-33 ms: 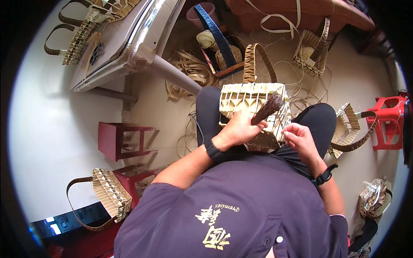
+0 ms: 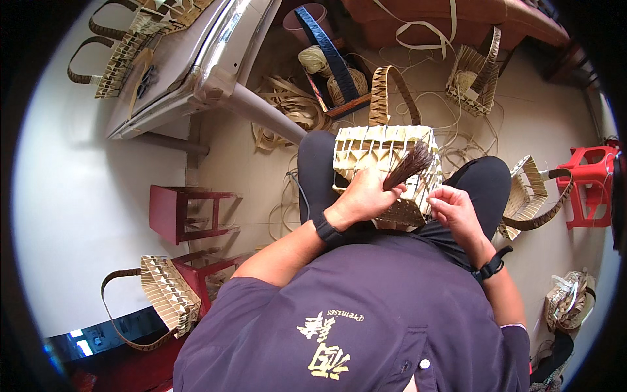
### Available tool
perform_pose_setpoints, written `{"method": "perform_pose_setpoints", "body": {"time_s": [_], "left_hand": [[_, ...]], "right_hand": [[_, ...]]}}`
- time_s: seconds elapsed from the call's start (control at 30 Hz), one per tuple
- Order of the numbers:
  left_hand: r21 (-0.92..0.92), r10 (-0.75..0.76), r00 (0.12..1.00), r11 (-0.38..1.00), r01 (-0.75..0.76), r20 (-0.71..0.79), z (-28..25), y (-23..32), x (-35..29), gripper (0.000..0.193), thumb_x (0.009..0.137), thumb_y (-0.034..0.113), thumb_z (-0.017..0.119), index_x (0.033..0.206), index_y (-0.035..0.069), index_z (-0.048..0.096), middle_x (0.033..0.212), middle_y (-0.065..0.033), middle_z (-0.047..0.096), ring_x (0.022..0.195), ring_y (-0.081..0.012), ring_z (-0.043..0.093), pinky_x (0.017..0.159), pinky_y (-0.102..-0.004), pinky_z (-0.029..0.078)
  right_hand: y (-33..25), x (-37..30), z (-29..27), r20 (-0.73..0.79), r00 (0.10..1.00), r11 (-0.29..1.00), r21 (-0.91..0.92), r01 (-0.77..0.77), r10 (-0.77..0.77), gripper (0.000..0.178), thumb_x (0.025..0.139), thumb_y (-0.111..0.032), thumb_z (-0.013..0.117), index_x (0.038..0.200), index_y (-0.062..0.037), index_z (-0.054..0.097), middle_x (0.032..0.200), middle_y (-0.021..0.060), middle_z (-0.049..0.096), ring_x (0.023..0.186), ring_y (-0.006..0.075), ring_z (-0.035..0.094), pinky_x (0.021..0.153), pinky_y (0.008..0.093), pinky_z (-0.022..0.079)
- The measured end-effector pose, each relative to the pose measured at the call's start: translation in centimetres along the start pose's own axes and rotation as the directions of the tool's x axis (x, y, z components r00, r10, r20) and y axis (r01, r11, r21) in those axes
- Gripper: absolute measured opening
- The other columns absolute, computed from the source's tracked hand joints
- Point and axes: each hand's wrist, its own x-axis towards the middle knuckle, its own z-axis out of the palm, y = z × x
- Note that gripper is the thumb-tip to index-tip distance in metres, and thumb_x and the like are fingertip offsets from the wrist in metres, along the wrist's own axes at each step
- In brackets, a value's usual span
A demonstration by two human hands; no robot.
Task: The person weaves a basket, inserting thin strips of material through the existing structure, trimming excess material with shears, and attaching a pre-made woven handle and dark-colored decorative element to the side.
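A cream woven basket (image 2: 358,149) with a tall brown-patterned handle (image 2: 380,98) lies tilted between my knees, its handle pointing away from me. My left hand (image 2: 366,196) is closed on a bundle of dark brown fibres (image 2: 411,164), held against the basket's side with its loose ends spread toward the upper right. At the basket's right edge, my right hand (image 2: 454,208) is pinched, thumb against fingers. Whatever lies between those fingertips is too small to make out. Part of the basket's near side is hidden behind my left hand.
Similar baskets stand at the back right (image 2: 473,81), right (image 2: 526,193) and lower left (image 2: 171,294). Loose strips (image 2: 287,108) lie beside a blue-handled basket (image 2: 333,65) holding cord balls. A table (image 2: 176,78) is at left, a red stool (image 2: 586,179) at right.
The fibre bundle has turned slightly in my left hand, and its ends look more fanned out. My right hand has barely shifted.
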Motion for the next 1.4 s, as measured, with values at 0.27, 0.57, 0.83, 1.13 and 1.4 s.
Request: {"method": "perform_pose_setpoints", "body": {"time_s": [0.27,0.57,0.83,1.13,1.4], "left_hand": [[0.220,-0.042,0.999,0.974,0.047,-0.026,0.5,1.8,-0.3,0.022,0.089,0.021,0.076,0.099,0.001,0.078,0.083,-0.0239,0.073,0.079,-0.0410,0.073,0.074,-0.0467,0.057],[0.121,0.096,0.990,0.989,-0.084,-0.098,0.4,1.5,-0.9,0.019,0.087,0.018,0.079,0.096,0.001,0.078,0.078,-0.0210,0.072,0.070,-0.0346,0.072,0.067,-0.0425,0.055],[0.061,0.108,0.984,0.993,-0.100,-0.142,0.7,1.0,-1.4,0.023,0.087,0.019,0.081,0.087,-0.001,0.072,0.074,-0.0202,0.069,0.062,-0.0337,0.066,0.061,-0.0410,0.052],[0.186,0.222,0.970,0.962,-0.201,-0.099,1.1,1.5,-0.7,0.019,0.089,0.014,0.083,0.096,-0.001,0.074,0.084,-0.0164,0.074,0.070,-0.0203,0.068,0.068,-0.0345,0.054],[0.189,0.212,0.975,0.962,-0.197,-0.062,1.1,2.0,-0.8,0.016,0.084,0.013,0.081,0.093,0.002,0.075,0.087,-0.0183,0.070,0.078,-0.0375,0.069,0.070,-0.0434,0.054]], "right_hand": [[1.2,1.4,1.6,0.091,0.983,0.919,0.349,-0.183,0.161,0.008,0.102,-0.013,0.070,0.104,-0.0057,0.073,0.077,-0.0035,0.066,0.057,0.0029,0.051,0.051,0.0184,0.038],[1.5,1.9,2.2,0.048,0.994,0.954,0.279,-0.109,0.100,0.008,0.099,-0.011,0.073,0.101,-0.0031,0.076,0.079,-0.0047,0.066,0.059,0.0038,0.052,0.053,0.0197,0.040],[1.5,2.1,2.7,0.136,0.989,0.924,0.369,-0.102,0.055,0.005,0.098,-0.007,0.073,0.100,-0.0037,0.075,0.085,-0.0026,0.070,0.064,0.0044,0.055,0.058,0.0204,0.044],[1.9,1.7,3.2,0.199,0.976,0.896,0.444,-0.005,-0.093,0.012,0.100,-0.009,0.071,0.108,-0.0007,0.075,0.095,0.0020,0.073,0.068,0.0065,0.059,0.063,0.0207,0.047],[2.0,1.1,4.0,0.172,0.981,0.886,0.463,0.000,-0.090,0.020,0.104,-0.012,0.067,0.117,0.0018,0.074,0.087,0.0035,0.073,0.074,0.0088,0.065,0.066,0.0222,0.051]]}}
